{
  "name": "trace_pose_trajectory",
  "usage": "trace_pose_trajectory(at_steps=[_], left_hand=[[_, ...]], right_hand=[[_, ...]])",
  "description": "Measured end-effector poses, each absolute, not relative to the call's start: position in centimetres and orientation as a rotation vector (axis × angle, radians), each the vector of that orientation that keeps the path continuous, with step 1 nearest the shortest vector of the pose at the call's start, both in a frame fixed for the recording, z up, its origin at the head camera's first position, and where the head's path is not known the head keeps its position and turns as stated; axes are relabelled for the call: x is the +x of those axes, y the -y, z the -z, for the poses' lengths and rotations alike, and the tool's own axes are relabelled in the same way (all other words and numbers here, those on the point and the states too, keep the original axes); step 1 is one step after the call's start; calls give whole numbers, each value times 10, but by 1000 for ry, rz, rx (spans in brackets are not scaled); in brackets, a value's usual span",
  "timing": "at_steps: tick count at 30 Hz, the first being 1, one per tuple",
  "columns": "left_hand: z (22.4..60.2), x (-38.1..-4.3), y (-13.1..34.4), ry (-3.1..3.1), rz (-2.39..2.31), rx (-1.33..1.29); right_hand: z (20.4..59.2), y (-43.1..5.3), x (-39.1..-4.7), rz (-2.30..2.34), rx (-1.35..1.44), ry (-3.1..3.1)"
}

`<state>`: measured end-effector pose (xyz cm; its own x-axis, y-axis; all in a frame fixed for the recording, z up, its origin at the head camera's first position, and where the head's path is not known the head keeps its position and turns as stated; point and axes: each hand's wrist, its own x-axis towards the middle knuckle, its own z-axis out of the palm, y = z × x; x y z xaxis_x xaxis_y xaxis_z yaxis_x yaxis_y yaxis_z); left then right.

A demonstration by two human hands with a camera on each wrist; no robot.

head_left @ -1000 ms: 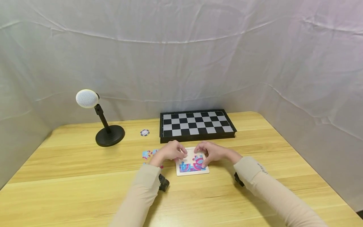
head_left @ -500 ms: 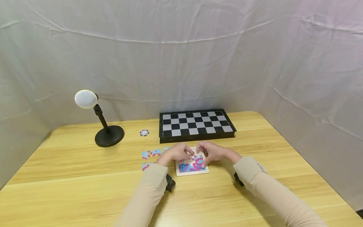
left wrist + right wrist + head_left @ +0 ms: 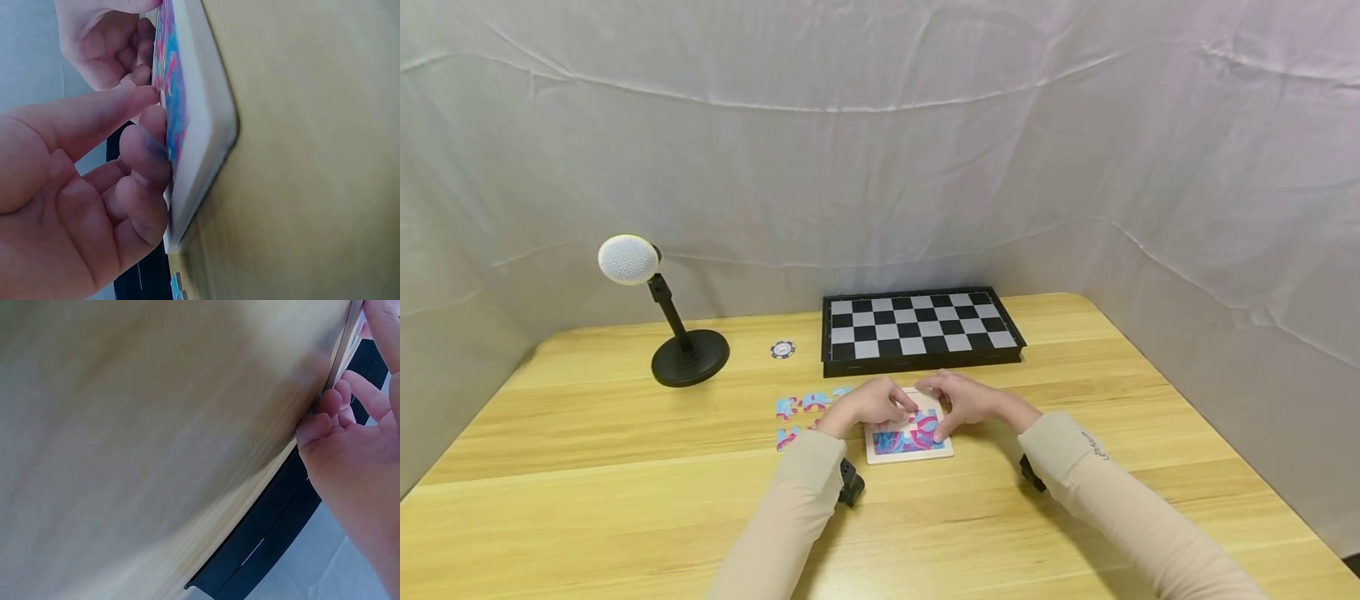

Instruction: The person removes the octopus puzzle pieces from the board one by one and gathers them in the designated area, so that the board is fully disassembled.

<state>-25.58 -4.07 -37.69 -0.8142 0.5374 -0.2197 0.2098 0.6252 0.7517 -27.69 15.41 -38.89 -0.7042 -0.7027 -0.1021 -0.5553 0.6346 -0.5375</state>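
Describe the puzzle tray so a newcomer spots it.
On the table, find the checkered board. In front of it, partly under the left hand and right hand, lies the puzzle tray. Its pale border sets it apart from the loose pieces to its left.

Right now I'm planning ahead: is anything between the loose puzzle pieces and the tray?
Yes: the left hand lies across the direct way between the loose pieces and the tray. The right hand is at the tray's other side, clear of it.

Head view bright, even; soft shadow under right sleeve (image 3: 1135,500); pale sheen across wood-grain tabletop (image 3: 625,508); pinkish cast, upper-right curtain (image 3: 1270,67). Wrist views dimmer, tabletop blurred.
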Motion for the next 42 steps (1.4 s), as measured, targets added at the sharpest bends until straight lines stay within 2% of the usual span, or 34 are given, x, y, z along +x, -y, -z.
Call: trace_pose_trajectory(at_steps=[22, 42], left_hand=[[374, -258, 37, -2487, -1052, 559], [369, -252, 24, -2497, -1129, 426]], right_hand=[[388, -154, -276, 666, -994, -2568], [389, -155, -276, 729, -993, -2534]])
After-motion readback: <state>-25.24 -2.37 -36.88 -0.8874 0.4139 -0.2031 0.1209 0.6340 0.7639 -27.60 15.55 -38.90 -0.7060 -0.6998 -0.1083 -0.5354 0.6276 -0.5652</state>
